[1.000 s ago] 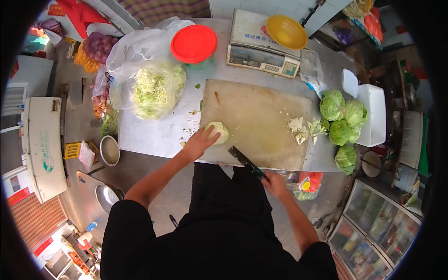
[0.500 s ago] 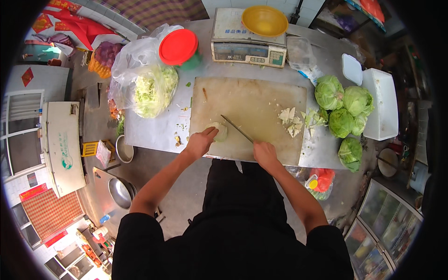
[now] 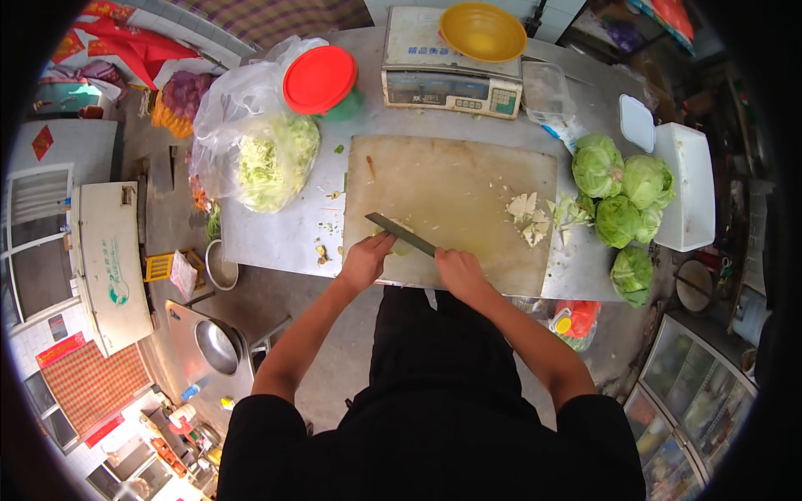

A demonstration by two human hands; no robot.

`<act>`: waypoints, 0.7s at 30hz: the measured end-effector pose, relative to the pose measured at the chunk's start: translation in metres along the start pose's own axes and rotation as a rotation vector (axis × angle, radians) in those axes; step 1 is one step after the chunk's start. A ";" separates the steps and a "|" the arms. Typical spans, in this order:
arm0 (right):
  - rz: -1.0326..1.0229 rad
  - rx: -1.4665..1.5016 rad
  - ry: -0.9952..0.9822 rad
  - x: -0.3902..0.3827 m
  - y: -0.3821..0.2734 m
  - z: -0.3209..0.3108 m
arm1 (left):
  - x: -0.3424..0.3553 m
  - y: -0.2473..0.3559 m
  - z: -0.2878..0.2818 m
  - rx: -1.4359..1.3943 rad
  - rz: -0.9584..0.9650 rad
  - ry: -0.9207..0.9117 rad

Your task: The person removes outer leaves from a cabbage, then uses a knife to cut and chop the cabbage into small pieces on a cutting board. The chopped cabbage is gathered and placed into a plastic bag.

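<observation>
My right hand [image 3: 460,270] is wrapped round the handle of a wide-bladed kitchen knife [image 3: 399,233]. The blade slants up and to the left over the near left part of the cutting board [image 3: 468,188]. Beneath it lies a pale green cabbage piece [image 3: 403,248], mostly hidden by the blade. Bent fingers of my left hand [image 3: 365,260] press against the left side of this piece, close to the knife's edge. Cut white cabbage core pieces [image 3: 528,219] lie scattered on the board's right side.
Whole cabbages [image 3: 620,215] are heaped at the right, beside a white foam box [image 3: 687,188]. Left of the board sits a plastic bag of shredded cabbage [image 3: 271,167]. A red-lidded tub [image 3: 319,81] and a scale [image 3: 451,79] bearing a yellow bowl [image 3: 483,32] stand behind.
The knife and my right hand have shifted left, bringing the blade over the cabbage piece. The blade now covers most of it. My left hand has moved slightly right and nearer me.
</observation>
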State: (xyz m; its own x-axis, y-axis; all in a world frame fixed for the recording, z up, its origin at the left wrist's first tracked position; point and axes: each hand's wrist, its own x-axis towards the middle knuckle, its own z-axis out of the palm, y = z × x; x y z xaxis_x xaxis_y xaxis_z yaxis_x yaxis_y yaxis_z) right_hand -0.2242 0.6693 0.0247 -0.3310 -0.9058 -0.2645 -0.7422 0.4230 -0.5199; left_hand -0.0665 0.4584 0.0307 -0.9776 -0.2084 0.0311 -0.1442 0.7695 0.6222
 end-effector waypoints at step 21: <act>0.014 0.024 -0.067 0.027 -0.024 -0.016 | -0.002 -0.009 -0.001 0.046 -0.011 -0.041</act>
State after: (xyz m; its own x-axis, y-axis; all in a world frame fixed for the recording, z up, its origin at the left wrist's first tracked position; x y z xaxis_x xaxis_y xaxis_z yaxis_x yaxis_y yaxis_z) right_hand -0.2244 0.6344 0.0429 -0.3012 -0.8964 -0.3252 -0.7230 0.4370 -0.5351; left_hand -0.0627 0.4511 0.0257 -0.9811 -0.1934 -0.0081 -0.1614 0.7942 0.5859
